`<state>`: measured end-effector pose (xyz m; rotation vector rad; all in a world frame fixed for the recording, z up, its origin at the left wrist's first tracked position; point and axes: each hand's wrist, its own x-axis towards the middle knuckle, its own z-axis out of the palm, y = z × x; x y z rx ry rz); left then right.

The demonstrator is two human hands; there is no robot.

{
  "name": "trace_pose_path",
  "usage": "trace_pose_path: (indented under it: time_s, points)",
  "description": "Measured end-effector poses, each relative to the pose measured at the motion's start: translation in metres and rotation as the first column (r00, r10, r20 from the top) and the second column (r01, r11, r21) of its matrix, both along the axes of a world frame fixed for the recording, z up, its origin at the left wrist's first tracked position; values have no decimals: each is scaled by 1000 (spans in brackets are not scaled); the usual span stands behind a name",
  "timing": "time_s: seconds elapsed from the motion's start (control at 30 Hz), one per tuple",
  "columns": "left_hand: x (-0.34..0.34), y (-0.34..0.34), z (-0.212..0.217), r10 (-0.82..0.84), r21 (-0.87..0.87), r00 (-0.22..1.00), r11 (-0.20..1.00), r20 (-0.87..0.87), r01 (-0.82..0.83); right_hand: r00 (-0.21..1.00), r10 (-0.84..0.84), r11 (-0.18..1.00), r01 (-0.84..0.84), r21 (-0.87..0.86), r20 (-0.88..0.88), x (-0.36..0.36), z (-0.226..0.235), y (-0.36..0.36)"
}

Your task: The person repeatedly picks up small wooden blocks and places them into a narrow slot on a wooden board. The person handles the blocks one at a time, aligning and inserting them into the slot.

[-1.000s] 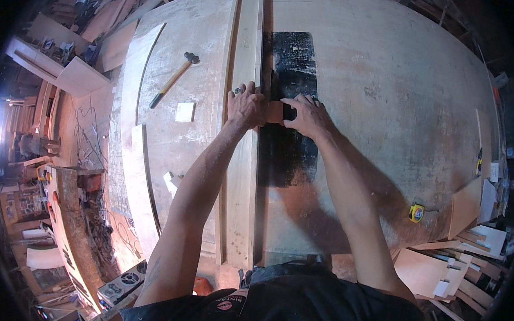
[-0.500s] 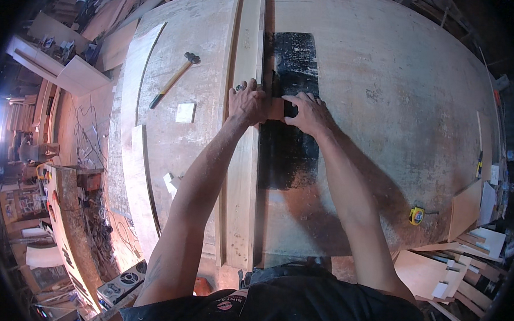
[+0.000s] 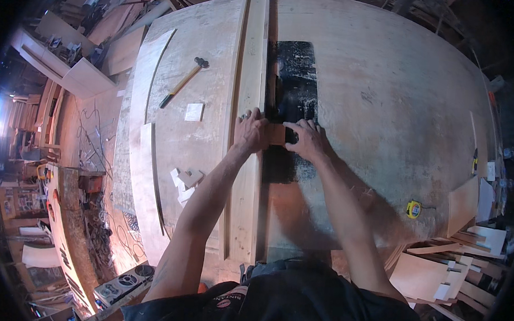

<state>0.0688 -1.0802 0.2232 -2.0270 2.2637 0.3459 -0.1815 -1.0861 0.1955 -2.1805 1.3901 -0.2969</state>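
A long pale wooden beam [image 3: 251, 73] with raised edges runs away from me down the middle of the big worktable. My left hand [image 3: 251, 132] is bent over the beam's right edge, its fingers closed against the edge and the left end of a small brown wooden block [image 3: 277, 134]. At the block's other end is my right hand [image 3: 308, 140], thumb and fingers curled round it. The block lies across a black patch [image 3: 296, 75] on the tabletop, just right of the beam. The hands hide both ends of the block.
Left of the beam lie a hammer [image 3: 184, 83], a square white piece [image 3: 194, 112], several small offcuts [image 3: 186, 184] and thin curved strips [image 3: 149, 73]. A yellow tape measure [image 3: 413, 209] sits at the right. Boards [image 3: 416, 276] are stacked at the lower right.
Both hands and the block have slid toward me along the beam's right edge. The view has shifted slightly, and more offcuts show beside my left forearm.
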Motion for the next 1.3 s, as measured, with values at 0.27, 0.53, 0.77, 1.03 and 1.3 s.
trace_pose_path:
  time_s: [0.27, 0.53, 0.77, 1.03, 1.3]
  points:
    - [14, 109, 35, -22, 87, 791, 992, -611, 95, 814, -65, 984, -43, 171, 577, -33, 32, 98]
    - [-15, 163, 15, 633, 472, -473, 773, -613, 423, 664, -84, 992, -12, 123, 743, -15, 70, 126]
    - [-19, 173, -20, 665, 433, -598, 746, -448, 505, 772, -47, 994, -26, 106, 634, -20, 77, 123]
    - [-6, 152, -2, 589, 597, -138, 802, -796, -14, 927, -119, 992, 130, -8, 356, -23, 52, 102]
    - [4, 117, 19, 62, -198, 900, 967, -431, -161, 999, -42, 997, 42, -68, 10, 7, -1, 56]
